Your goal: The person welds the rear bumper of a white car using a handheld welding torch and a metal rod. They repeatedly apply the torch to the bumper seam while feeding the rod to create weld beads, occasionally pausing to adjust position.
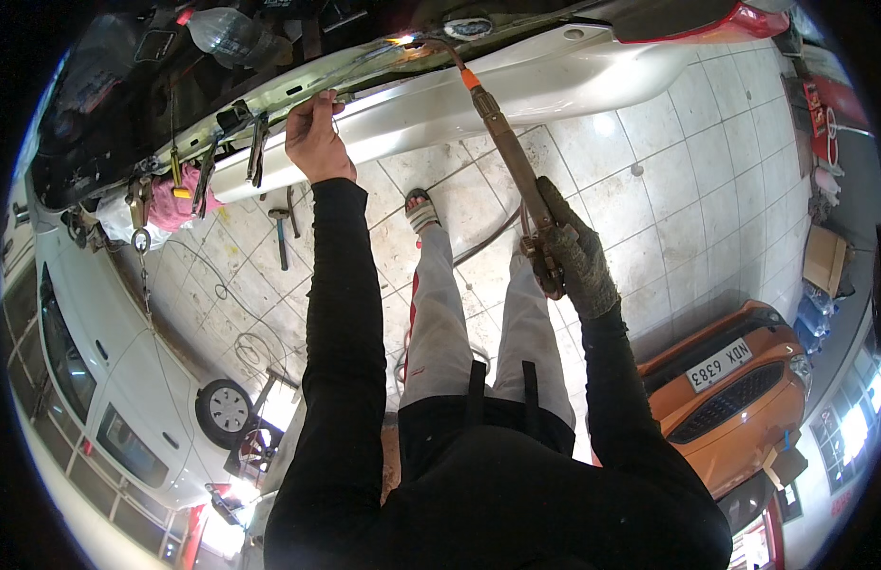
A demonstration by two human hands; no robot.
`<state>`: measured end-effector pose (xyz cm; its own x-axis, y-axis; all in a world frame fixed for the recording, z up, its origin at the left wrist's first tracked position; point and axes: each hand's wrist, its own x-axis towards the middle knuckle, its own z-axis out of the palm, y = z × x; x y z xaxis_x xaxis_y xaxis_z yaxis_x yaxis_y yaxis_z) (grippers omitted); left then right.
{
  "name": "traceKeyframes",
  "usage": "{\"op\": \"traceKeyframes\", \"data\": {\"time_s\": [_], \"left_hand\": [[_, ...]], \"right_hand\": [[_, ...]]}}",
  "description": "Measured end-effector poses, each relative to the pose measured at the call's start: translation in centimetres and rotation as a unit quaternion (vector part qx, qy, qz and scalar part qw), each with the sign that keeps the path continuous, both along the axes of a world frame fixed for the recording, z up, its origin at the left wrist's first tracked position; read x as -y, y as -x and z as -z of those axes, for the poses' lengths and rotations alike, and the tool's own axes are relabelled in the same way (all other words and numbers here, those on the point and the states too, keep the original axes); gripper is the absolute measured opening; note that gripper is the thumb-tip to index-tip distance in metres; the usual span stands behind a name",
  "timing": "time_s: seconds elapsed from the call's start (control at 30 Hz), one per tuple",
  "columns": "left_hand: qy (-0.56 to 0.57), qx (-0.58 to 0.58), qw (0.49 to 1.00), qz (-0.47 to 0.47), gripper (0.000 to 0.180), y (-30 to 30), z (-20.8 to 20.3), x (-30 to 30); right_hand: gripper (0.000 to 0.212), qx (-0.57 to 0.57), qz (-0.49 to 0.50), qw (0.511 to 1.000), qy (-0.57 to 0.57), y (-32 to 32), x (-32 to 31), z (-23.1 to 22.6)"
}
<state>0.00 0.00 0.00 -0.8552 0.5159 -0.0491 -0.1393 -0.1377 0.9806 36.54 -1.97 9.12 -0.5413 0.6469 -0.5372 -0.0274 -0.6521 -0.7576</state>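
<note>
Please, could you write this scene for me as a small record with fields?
left hand: bare, fingers pinched near the pale panel; anything held is unclear
right hand: gloved, holding a torch
torch tip: curved, close to a bright glow
floor: tiled; hammer lies left of the legs
background: white car at left, orange car at right

Across the top of the frame, a bumper (pixel 431 116), with a bottle (pixel 222 31) beyond it at upper left, clamps (pixel 257 152) at its left end, the left hand (pixel 319 138) at its upper edge, and a torch (pixel 505 142), in the right hand (pixel 578 256), slanting across it. On the floor (pixel 688 209) at centre left, a hammer (pixel 282 245); at lower left, a wheel (pixel 224 408) beside a car (pixel 127 370); at lower right, another car (pixel 745 442).
</note>
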Motion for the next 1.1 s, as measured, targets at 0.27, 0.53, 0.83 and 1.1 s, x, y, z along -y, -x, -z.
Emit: {"op": "traceKeyframes", "data": {"time_s": [0.27, 0.53, 0.83, 1.1], "left_hand": [[0.006, 0.008, 1.000, 0.000, 0.006, -0.51, -0.12, 0.23], [-0.006, 0.001, 1.000, 0.006, 0.006, -0.32, 0.11, 0.26], [-0.009, 0.007, 1.000, 0.004, 0.005, 0.10, 0.06, 0.08], [-0.013, 0.000, 1.000, 0.001, 0.006, 0.29, 0.47, 0.07]], "right_hand": [[0.086, 0.035, -0.019, 0.999, -0.009, -0.15, -0.01, -0.28], [0.087, 0.033, -0.025, 0.999, -0.014, -0.11, -0.08, -0.40], [0.066, -0.006, 0.013, 1.000, 0.021, 0.23, -0.04, -0.35], [0.066, 0.008, 0.008, 1.000, -0.002, 0.25, 0.08, -0.11]]}}
